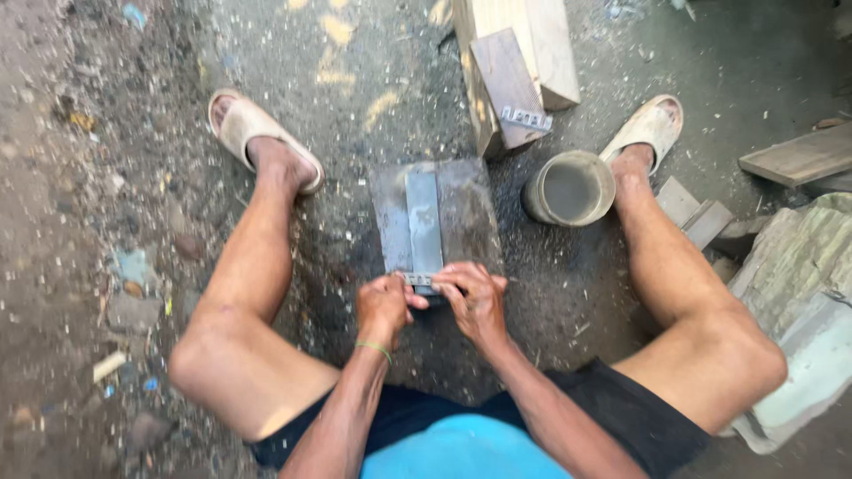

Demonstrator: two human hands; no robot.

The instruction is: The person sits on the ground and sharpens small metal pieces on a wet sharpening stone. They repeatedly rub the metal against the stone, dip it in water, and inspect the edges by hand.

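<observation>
A flat grey sharpening stone (424, 222) lies lengthwise on a wet, dark slab (469, 217) on the ground between my feet. At the stone's near end, my left hand (383, 307) and my right hand (477, 300) together pinch a small flat metal blade (419, 280), pressed against the stone. Both hands have fingers curled tight on it. Most of the blade is hidden under my fingers.
A round pot of murky water (569, 187) stands right of the slab by my right foot. Wooden blocks (515, 66) with a small metal piece (525, 118) lie beyond. Planks (803, 155) and a large rock (799, 293) are at the right. Rubble covers the left ground.
</observation>
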